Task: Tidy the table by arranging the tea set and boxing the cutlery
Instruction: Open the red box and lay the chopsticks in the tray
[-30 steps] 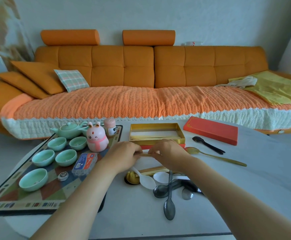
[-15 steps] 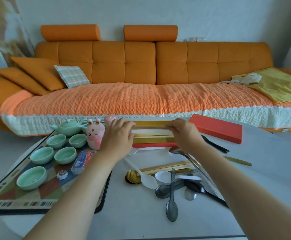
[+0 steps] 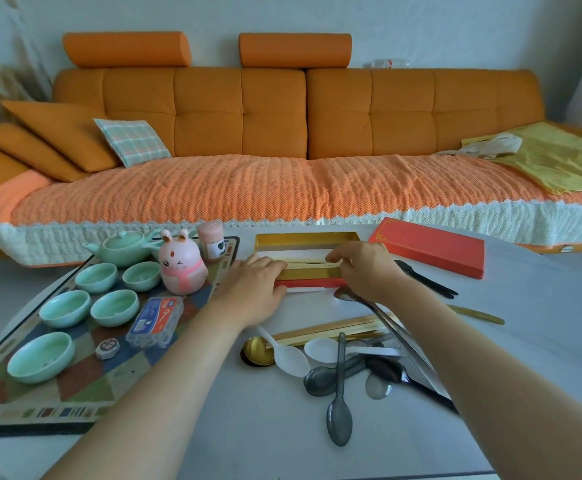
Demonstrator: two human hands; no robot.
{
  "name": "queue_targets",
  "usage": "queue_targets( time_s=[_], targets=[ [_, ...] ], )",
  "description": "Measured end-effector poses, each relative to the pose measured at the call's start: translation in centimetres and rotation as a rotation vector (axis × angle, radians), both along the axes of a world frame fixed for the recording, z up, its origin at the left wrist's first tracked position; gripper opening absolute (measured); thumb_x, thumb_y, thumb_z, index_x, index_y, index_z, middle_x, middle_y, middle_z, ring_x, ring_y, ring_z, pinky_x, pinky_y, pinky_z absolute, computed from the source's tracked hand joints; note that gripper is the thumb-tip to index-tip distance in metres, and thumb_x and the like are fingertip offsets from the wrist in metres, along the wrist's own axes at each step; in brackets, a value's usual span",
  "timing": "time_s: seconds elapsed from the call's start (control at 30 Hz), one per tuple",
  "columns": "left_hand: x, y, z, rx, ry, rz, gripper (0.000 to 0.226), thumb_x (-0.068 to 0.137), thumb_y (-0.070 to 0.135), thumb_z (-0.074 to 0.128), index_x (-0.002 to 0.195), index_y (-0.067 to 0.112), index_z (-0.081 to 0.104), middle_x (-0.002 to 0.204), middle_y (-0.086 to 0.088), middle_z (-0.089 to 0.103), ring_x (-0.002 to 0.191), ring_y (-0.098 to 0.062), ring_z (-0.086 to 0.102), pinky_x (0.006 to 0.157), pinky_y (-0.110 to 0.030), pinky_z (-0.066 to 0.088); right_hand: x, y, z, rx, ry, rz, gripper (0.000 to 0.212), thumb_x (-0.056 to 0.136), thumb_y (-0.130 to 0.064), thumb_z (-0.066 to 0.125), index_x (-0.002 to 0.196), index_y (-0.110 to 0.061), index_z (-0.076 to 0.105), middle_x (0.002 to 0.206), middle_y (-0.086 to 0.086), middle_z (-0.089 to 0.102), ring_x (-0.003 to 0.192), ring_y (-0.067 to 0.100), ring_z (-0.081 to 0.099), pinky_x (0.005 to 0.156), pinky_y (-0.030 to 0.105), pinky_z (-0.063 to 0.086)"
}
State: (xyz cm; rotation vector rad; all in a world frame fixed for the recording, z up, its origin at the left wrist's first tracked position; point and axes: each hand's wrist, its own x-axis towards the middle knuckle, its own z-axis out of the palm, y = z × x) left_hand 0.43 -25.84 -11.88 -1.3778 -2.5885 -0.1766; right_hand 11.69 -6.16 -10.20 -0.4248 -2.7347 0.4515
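Head camera: A bundle of gold chopsticks (image 3: 305, 264) lies in the near half of the open gold-lined box (image 3: 300, 237) at the far middle of the white table (image 3: 248, 427). Its long axis runs left to right, along the box's near wall. The right hand (image 3: 365, 268) pinches the bundle's right end between thumb and bent fingertips. The left hand (image 3: 253, 282) covers the left end with fingers pressed together and the thumb against the box's red outer wall; whether it grips cannot be told. One red lid (image 3: 428, 245) lies just right of the box. Nearer the person, a loose cutlery heap (image 3: 338, 372) includes two white plastic spoons (image 3: 287, 356). At left, the patterned tray (image 3: 22, 393) carries one teapot (image 3: 123, 247), five green cups (image 3: 65, 308) and one pink rabbit figure (image 3: 182, 268).
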Motion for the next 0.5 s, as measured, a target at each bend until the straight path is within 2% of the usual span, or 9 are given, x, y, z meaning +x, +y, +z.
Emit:
queue_targets(
  time_s=[0.07, 0.13, 0.17, 0.27, 0.33, 0.37, 0.43, 0.5],
  targets=[
    [0.1, 0.0, 0.1, 0.017, -0.005, -0.010, 0.049, 0.100, 0.041, 0.042, 0.146, 0.025, 0.038, 0.148, 0.006, 0.042, 0.136, -0.017, 0.033, 0.106, -0.036, 0.027, 0.2, -0.4, 0.1, 0.070, -0.011, 0.050, 0.040, 0.090, -0.008, 0.041, 0.113, -0.021, 0.071, 0.094, -0.007, 0.076, 0.098, 0.007, 0.062, 0.111, 0.036, 0.030],
    [0.2, -0.1, 0.2, 0.016, -0.013, -0.018, 0.050, 0.100, 0.040, 0.042, 0.147, 0.025, 0.037, 0.148, 0.006, 0.044, 0.136, -0.017, 0.036, 0.105, -0.035, 0.027, 0.3, -0.8, 0.2, 0.079, -0.076, 0.094, 0.041, 0.093, -0.012, 0.038, 0.117, -0.021, 0.069, 0.072, -0.011, 0.073, 0.085, 0.001, 0.061, 0.110, 0.032, 0.030],
    [0.3, -0.2, 0.3, 0.013, -0.018, -0.020, 0.050, 0.100, 0.041, 0.042, 0.147, 0.026, 0.036, 0.149, 0.005, 0.044, 0.135, -0.018, 0.037, 0.105, -0.036, 0.027, 0.4, -0.9, 0.3, 0.074, -0.111, 0.103, 0.041, 0.094, -0.014, 0.036, 0.120, -0.021, 0.067, 0.069, -0.011, 0.072, 0.083, 0.001, 0.060, 0.109, 0.031, 0.029],
    [0.5, -0.4, 0.4, 0.034, -0.041, -0.032, 0.053, 0.100, 0.040, 0.045, 0.149, 0.025, 0.033, 0.151, 0.005, 0.042, 0.137, -0.018, 0.036, 0.107, -0.036, 0.026, 0.8, -1.1, 0.5, 0.069, -0.144, 0.105, 0.042, 0.096, -0.016, 0.036, 0.129, -0.024, 0.062, 0.081, -0.011, 0.073, 0.095, 0.005, 0.058, 0.103, 0.028, 0.025],
    [0.7, -0.5, 0.4, 0.088, -0.031, -0.060, 0.051, 0.098, 0.037, 0.048, 0.147, 0.024, 0.038, 0.149, 0.006, 0.042, 0.137, -0.017, 0.034, 0.108, -0.035, 0.026, 0.9, -1.0, 0.4, 0.125, -0.073, 0.120, 0.040, 0.094, -0.015, 0.043, 0.127, -0.023, 0.063, 0.110, -0.008, 0.071, 0.115, 0.013, 0.054, 0.102, 0.032, 0.027],
    [0.8, -0.6, 0.5, 0.124, -0.015, -0.076, 0.048, 0.097, 0.035, 0.051, 0.143, 0.024, 0.043, 0.144, 0.006, 0.044, 0.134, -0.017, 0.036, 0.106, -0.034, 0.028, 1.0, -1.1, 0.4, 0.171, -0.011, 0.139, 0.037, 0.091, -0.013, 0.048, 0.122, -0.024, 0.066, 0.118, -0.006, 0.067, 0.118, 0.017, 0.051, 0.100, 0.034, 0.029],
    [1.3, -0.6, 0.9, 0.194, 0.022, -0.107, 0.037, 0.095, 0.032, 0.055, 0.131, 0.024, 0.054, 0.130, 0.006, 0.051, 0.123, -0.016, 0.044, 0.097, -0.030, 0.033, 1.2, -1.4, 0.7, 0.211, 0.095, 0.201, 0.031, 0.086, -0.011, 0.056, 0.108, -0.025, 0.072, 0.109, -0.005, 0.066, 0.109, 0.018, 0.054, 0.091, 0.033, 0.037],
    [2.1, -0.7, 1.3, 0.228, 0.011, -0.130, 0.023, 0.093, 0.031, 0.057, 0.115, 0.027, 0.060, 0.113, 0.010, 0.057, 0.106, -0.014, 0.052, 0.080, -0.023, 0.036, 1.8, -2.2, 1.6, 0.158, 0.062, 0.259, 0.027, 0.085, -0.011, 0.058, 0.097, -0.028, 0.075, 0.094, -0.011, 0.064, 0.094, 0.011, 0.058, 0.081, 0.025, 0.043]
  ],
)
